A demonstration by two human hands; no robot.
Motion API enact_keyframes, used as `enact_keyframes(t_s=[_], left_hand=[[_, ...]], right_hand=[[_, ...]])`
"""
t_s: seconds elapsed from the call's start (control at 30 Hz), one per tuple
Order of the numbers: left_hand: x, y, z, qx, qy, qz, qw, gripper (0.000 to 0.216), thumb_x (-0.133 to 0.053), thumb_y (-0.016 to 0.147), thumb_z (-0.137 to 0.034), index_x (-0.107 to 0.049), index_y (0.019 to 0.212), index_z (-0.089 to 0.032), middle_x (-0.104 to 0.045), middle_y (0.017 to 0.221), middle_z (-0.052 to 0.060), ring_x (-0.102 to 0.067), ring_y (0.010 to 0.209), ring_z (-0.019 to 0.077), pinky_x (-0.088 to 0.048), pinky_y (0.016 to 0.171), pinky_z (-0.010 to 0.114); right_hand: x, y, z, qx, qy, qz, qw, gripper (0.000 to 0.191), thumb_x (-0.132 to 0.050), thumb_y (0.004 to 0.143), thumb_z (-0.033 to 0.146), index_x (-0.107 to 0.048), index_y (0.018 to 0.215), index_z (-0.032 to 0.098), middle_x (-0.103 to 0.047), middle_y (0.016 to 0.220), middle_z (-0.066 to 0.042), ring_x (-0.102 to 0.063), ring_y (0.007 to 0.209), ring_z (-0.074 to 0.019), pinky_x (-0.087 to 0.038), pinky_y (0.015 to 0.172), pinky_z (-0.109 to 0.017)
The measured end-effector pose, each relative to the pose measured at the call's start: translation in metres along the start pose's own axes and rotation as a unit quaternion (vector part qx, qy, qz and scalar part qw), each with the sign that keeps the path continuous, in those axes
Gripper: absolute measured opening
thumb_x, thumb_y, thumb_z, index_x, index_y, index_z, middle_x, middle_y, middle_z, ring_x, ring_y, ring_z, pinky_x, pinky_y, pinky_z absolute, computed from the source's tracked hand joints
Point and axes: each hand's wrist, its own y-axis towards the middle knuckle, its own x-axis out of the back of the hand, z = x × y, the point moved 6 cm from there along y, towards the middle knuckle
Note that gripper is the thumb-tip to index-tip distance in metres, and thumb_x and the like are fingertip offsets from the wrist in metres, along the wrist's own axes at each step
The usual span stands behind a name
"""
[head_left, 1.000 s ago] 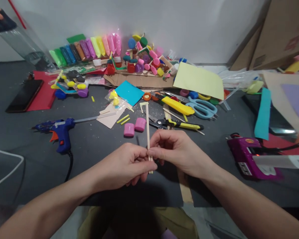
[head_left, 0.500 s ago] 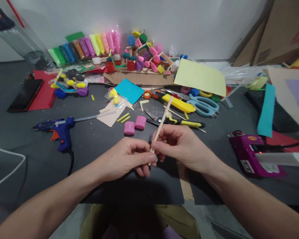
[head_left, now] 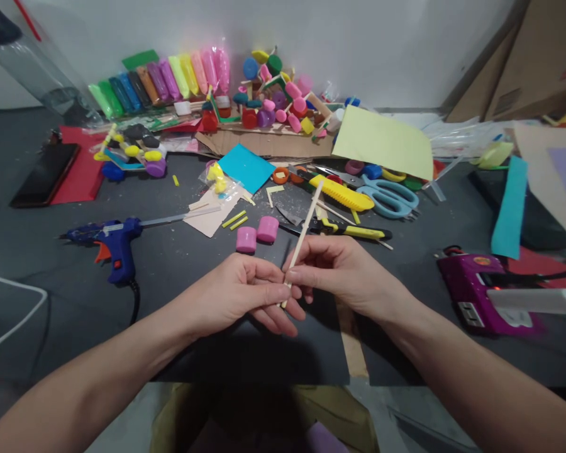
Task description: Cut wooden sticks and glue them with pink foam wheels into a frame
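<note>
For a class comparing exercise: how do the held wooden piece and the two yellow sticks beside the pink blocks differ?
The wooden piece is longer; the yellow sticks are short. The wooden piece is held tilted; the yellow sticks lie on the table. Both are slender.

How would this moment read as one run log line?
left hand: pinches thin wood | right hand: pinches it higher up | beyond hands: pink pieces, cutters | left side: glue gun
</note>
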Motion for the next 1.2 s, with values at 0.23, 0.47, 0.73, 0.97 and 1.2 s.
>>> enact_keyframes(t_s=[0.23, 0.47, 0.73, 0.97, 1.2], left_hand=[[-0.002, -0.005, -0.006, -0.057, 0.022, 0.033, 0.998, 0.019, -0.073, 0.082, -0.013, -0.076, 0.100, -0.018, -0.081, 0.093, 0.004, -0.077, 0.075, 0.0130, -0.061, 0.072, 0.020], [0.000, -0.006, -0.013, -0.115, 0.124, -0.022, 0.985, 0.005, -0.073, 0.083, -0.016, -0.077, 0.080, -0.015, -0.080, 0.076, 0.001, -0.076, 0.068, 0.0109, -0.059, 0.067, 0.015], [-0.001, -0.003, -0.010, -0.105, 0.092, -0.029, 0.990, 0.011, -0.070, 0.083, -0.014, -0.074, 0.072, -0.014, -0.078, 0.069, 0.001, -0.075, 0.062, 0.0110, -0.059, 0.063, 0.016], [0.000, -0.006, -0.010, -0.080, 0.150, -0.010, 0.985, 0.006, -0.072, 0.083, -0.019, -0.075, 0.082, -0.014, -0.079, 0.075, 0.003, -0.074, 0.068, 0.0106, -0.056, 0.065, 0.015], [-0.003, -0.006, -0.010, -0.077, 0.148, -0.033, 0.985, 0.020, -0.061, 0.092, -0.026, -0.073, 0.101, -0.013, -0.079, 0.093, 0.007, -0.074, 0.074, 0.0121, -0.058, 0.070, 0.020]], right_hand=[[0.007, 0.000, -0.002, -0.023, 0.087, 0.003, 0.996, 0.029, -0.089, 0.069, 0.036, -0.069, 0.067, 0.016, -0.064, 0.054, 0.002, -0.052, 0.043, -0.0070, -0.046, 0.040, -0.018], [0.004, -0.002, -0.004, -0.019, 0.138, 0.004, 0.990, 0.028, -0.090, 0.069, 0.032, -0.067, 0.066, 0.016, -0.059, 0.049, 0.005, -0.050, 0.040, -0.0059, -0.047, 0.038, -0.015], [0.004, -0.003, -0.004, -0.012, 0.141, -0.004, 0.990, 0.027, -0.092, 0.065, 0.028, -0.068, 0.066, 0.016, -0.060, 0.051, 0.005, -0.051, 0.042, -0.0059, -0.049, 0.039, -0.015], [0.005, -0.004, -0.004, -0.016, 0.116, 0.001, 0.993, 0.029, -0.091, 0.066, 0.031, -0.067, 0.065, 0.016, -0.061, 0.050, 0.004, -0.053, 0.041, -0.0063, -0.046, 0.039, -0.015], [0.009, -0.003, -0.004, -0.001, 0.083, -0.018, 0.996, 0.029, -0.090, 0.068, 0.035, -0.068, 0.068, 0.016, -0.064, 0.053, 0.004, -0.052, 0.041, -0.0065, -0.042, 0.039, -0.017]])
